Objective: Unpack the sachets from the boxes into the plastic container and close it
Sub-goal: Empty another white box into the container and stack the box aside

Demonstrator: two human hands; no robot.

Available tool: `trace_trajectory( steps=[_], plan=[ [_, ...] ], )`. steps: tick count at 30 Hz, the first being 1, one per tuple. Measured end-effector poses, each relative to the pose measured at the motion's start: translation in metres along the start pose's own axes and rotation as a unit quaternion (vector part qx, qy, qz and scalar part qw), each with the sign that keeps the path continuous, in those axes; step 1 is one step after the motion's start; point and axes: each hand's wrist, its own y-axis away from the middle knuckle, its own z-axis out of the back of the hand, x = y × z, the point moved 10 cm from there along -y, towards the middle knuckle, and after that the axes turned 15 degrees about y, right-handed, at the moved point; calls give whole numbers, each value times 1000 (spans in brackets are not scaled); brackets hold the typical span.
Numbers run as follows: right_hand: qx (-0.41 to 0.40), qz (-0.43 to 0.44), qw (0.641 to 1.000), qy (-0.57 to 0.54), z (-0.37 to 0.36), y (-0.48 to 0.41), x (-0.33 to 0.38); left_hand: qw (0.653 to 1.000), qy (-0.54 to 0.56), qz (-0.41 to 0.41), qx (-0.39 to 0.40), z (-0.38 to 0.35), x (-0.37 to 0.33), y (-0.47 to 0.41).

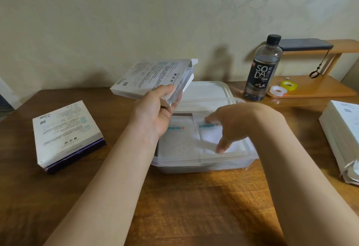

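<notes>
Both forearms are reaching forward over the wooden table toward the plastic container [204,161]. The left hand [155,113] is gripping the open box [151,78] by its mouth end, thumb on top and fingers curled under, holding it in the air just above the container's far-left corner. The right hand [231,123] is hovering inside the container with fingers spread and loose, grasping nothing; whether its thumb tip is touching the right-hand sachet cannot be told. Two sachets [180,138] are lying flat and side by side in the container, long axes running from its near rim to its far rim, printed labels toward the far end. The box's long axis is running left to right, its opened flaps pointing right, over the lid [206,92] lying just behind the container. To do this step well, the person should probably be flattening the sachets square to the walls so later ones stack evenly, then tipping the box mouth downward over the container. Two stacked boxes [66,133] are waiting well left of it.
</notes>
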Motion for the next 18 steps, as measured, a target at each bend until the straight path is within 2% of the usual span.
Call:
trace_trajectory(
  steps=[11, 18],
  plan=[
    [2, -38, 998, 47, -3, -5, -8, 1000, 1, -1, -4, 1, 0, -1],
    [20, 19, 999, 41, -4, 0, 7, 1000, 3, 1, -2, 0, 1, 1]
  ],
)
